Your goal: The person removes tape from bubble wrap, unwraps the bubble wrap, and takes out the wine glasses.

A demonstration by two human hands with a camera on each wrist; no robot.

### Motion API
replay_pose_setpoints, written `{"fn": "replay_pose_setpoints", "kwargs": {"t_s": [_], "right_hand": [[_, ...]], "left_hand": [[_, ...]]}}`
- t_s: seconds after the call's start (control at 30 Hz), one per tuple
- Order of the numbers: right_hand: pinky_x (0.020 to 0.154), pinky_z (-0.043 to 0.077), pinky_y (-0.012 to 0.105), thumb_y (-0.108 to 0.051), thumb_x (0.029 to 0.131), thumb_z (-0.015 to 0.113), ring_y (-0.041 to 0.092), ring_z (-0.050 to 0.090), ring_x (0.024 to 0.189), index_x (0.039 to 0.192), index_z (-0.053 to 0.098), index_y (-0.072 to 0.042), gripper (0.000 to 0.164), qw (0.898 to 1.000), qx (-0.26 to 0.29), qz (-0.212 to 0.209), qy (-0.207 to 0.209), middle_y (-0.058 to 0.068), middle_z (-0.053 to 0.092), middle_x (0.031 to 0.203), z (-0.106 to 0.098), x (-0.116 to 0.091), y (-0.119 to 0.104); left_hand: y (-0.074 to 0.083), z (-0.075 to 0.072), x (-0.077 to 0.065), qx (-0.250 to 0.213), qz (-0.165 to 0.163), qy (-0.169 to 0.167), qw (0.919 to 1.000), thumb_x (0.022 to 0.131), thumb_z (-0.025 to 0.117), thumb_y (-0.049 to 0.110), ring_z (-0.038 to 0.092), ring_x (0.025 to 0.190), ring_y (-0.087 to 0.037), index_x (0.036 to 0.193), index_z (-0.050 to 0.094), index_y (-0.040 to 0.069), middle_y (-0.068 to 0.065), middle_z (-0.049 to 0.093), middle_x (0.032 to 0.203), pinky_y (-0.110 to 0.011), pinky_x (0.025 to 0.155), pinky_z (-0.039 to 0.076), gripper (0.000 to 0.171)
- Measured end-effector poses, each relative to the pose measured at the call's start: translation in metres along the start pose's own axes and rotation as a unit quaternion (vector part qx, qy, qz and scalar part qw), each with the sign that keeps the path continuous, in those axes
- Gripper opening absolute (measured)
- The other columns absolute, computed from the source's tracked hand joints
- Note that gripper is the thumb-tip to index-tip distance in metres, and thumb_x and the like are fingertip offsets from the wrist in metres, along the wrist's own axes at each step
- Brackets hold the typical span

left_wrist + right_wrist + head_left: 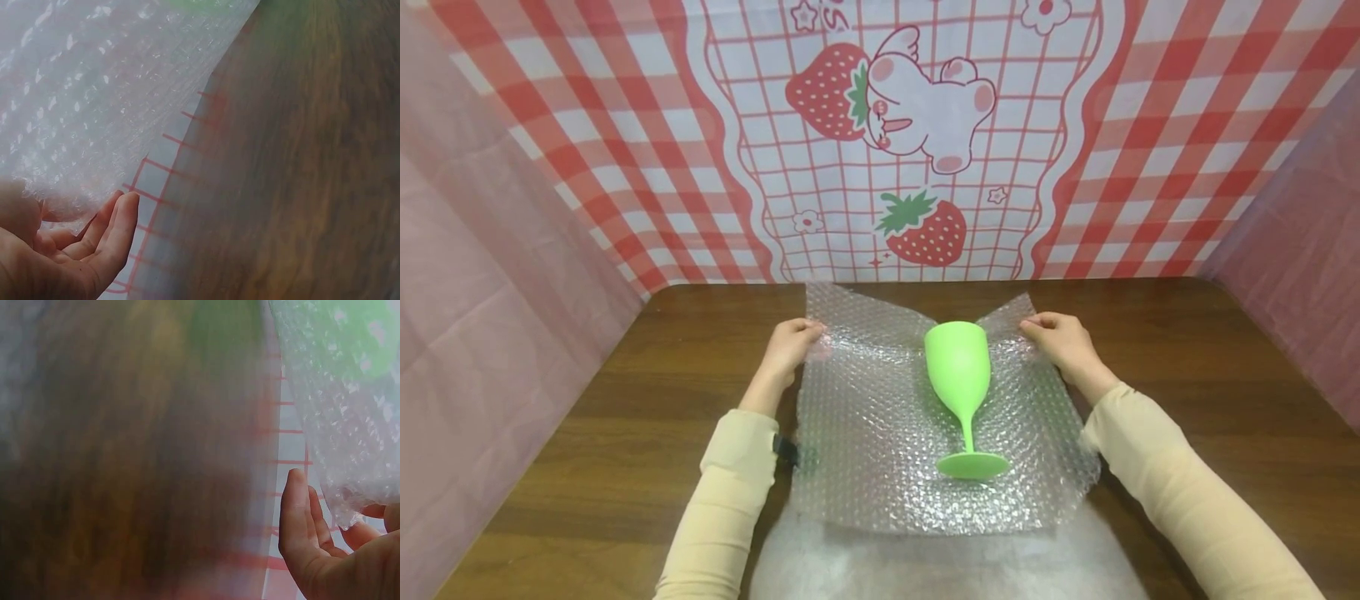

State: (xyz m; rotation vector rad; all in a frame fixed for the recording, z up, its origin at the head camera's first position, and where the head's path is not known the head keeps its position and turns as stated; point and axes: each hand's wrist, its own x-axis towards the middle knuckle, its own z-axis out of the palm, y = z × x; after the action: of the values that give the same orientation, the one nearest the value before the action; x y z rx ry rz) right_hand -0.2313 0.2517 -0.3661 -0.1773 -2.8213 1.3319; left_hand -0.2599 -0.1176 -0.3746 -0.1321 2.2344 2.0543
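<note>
On table, left hand (790,343), right hand (1060,337) pinching bubble wrap (880,417)

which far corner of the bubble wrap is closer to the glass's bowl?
The far right corner, pinched by the right hand. The green glass lies right of the sheet's middle, bowl close to that corner; the left hand's corner is farther off.

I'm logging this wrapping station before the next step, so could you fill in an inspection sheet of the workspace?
Surface: brown wooden table.
Job's things: green goblet lying on its side on a bubble wrap sheet, foot toward the person.
Clutter: nothing seen.
Grippers: left hand pinches the sheet's far left corner; right hand pinches the far right corner, both corners lifted.
Cables: nothing seen.
Surroundings: red checked strawberry backdrop; pink side walls.
</note>
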Motion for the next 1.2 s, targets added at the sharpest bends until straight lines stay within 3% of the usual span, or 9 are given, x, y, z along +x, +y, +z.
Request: {"fn": "replay_pose_setpoints", "kwargs": {"t_s": [0.33, 0.5, 0.83, 0.93, 1.1, 1.2], "right_hand": [[0.057, 0.045, 0.023, -0.035, 0.087, 0.043, 0.016, 0.049, 0.074, 0.105, 0.053, 0.002, 0.043, 0.999, 0.023, 0.014, -0.019, 0.017, 0.050, 0.104, -0.0043, 0.0000, 0.0014], [0.057, 0.039, 0.025, -0.037, 0.087, 0.041, 0.020, 0.041, 0.078, 0.103, 0.053, 0.002, 0.044, 0.999, 0.013, 0.022, -0.028, 0.014, 0.048, 0.100, -0.0060, -0.0007, 0.0013], [0.050, 0.042, 0.021, -0.024, 0.086, 0.046, 0.005, 0.043, 0.058, 0.097, 0.051, 0.010, 0.036, 0.996, 0.071, 0.028, -0.039, 0.001, 0.048, 0.073, -0.0052, 0.0044, 0.0066], [0.049, 0.045, 0.019, -0.018, 0.087, 0.045, 0.001, 0.047, 0.053, 0.101, 0.047, 0.013, 0.034, 0.989, 0.129, 0.042, -0.061, -0.005, 0.050, 0.067, -0.0052, 0.0045, 0.0070], [0.050, 0.048, 0.017, -0.009, 0.088, 0.041, 0.003, 0.055, 0.051, 0.097, 0.042, 0.011, 0.021, 0.965, 0.231, 0.068, -0.104, -0.005, 0.055, 0.060, -0.0054, 0.0045, 0.0058], [0.050, 0.048, 0.017, -0.007, 0.088, 0.041, 0.004, 0.056, 0.050, 0.094, 0.041, 0.008, 0.017, 0.962, 0.240, 0.072, -0.112, -0.004, 0.055, 0.059, -0.0056, 0.0044, 0.0053]], "left_hand": [[0.0006, -0.0038, -0.0009, 0.050, -0.006, 0.015, 0.9986, 0.084, 0.049, 0.010, 0.056, 0.055, -0.007, 0.101, 0.052, -0.008, -0.013, 0.055, 0.087, -0.022, 0.057, 0.049, 0.026], [-0.0001, -0.0048, -0.0008, 0.072, -0.008, 0.020, 0.9972, 0.084, 0.049, 0.012, 0.052, 0.056, -0.006, 0.101, 0.054, -0.007, -0.011, 0.055, 0.087, -0.020, 0.056, 0.047, 0.026], [-0.0040, -0.0039, 0.0009, 0.016, -0.016, -0.001, 0.9997, 0.085, 0.046, 0.008, 0.058, 0.050, -0.009, 0.105, 0.051, -0.011, -0.013, 0.055, 0.084, -0.024, 0.055, 0.050, 0.027], [-0.0051, -0.0039, 0.0020, 0.009, -0.026, -0.004, 0.9996, 0.085, 0.047, 0.008, 0.058, 0.050, -0.009, 0.105, 0.051, -0.011, -0.009, 0.055, 0.081, -0.023, 0.054, 0.050, 0.027], [-0.0069, -0.0045, 0.0035, 0.003, -0.035, -0.012, 0.9993, 0.085, 0.048, 0.008, 0.058, 0.051, -0.008, 0.105, 0.050, -0.011, -0.007, 0.055, 0.080, -0.022, 0.055, 0.050, 0.027], [-0.0077, -0.0053, 0.0038, 0.004, -0.044, -0.014, 0.9989, 0.085, 0.048, 0.008, 0.058, 0.052, -0.008, 0.105, 0.050, -0.010, -0.007, 0.054, 0.080, -0.022, 0.056, 0.050, 0.027]]}}
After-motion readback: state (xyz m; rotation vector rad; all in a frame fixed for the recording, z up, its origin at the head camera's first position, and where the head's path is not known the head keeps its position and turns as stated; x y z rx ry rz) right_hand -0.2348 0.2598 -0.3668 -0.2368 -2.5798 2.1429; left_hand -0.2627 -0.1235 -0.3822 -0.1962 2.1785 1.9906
